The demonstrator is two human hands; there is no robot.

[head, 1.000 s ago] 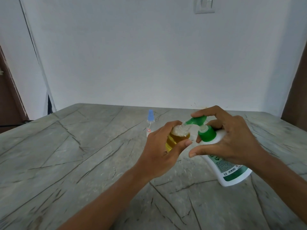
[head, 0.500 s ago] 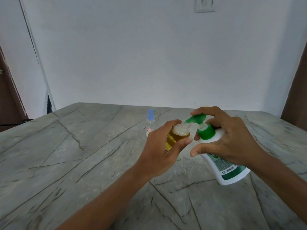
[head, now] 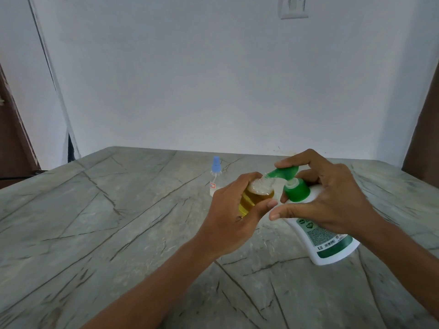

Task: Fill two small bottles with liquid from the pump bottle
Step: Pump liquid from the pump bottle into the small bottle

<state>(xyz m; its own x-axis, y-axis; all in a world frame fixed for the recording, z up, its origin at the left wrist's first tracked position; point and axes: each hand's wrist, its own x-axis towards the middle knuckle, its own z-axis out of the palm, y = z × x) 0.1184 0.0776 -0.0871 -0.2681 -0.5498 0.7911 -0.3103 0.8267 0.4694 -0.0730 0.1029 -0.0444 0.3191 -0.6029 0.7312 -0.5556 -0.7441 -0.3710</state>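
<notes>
One broad grey veined worktop (head: pixel 118 222) carries everything, and the action sits right of its middle. Largest on it is the white pump bottle (head: pixel 329 248), which leans with its base low on the person's right and its green pump end up toward the left, so its long axis runs diagonally toward the other hand. The right hand (head: pixel 332 198) is wrapped round its shoulder and neck, thumb in front and fingers curled behind, with the forefinger laid on top of the green pump head (head: pixel 283 173), ready to press. The left hand (head: pixel 228 222) comes in from the near left and grips the small amber bottle (head: pixel 248 201) about its body, thumb toward the camera, holding it close to upright and raised off the worktop. What matters for the coming press is the fit of spout to mouth: the spout points left and slightly down, and its tip lies right at the open mouth of this bottle, touching or all but touching. Amber liquid reaches high up the bottle with pale froth at the neck, so I judge it nearly full and prone to overflow. Behind the left hand, well apart from both hands, the blue-capped small bottle (head: pixel 215 179) stands upright with its cap still on.
</notes>
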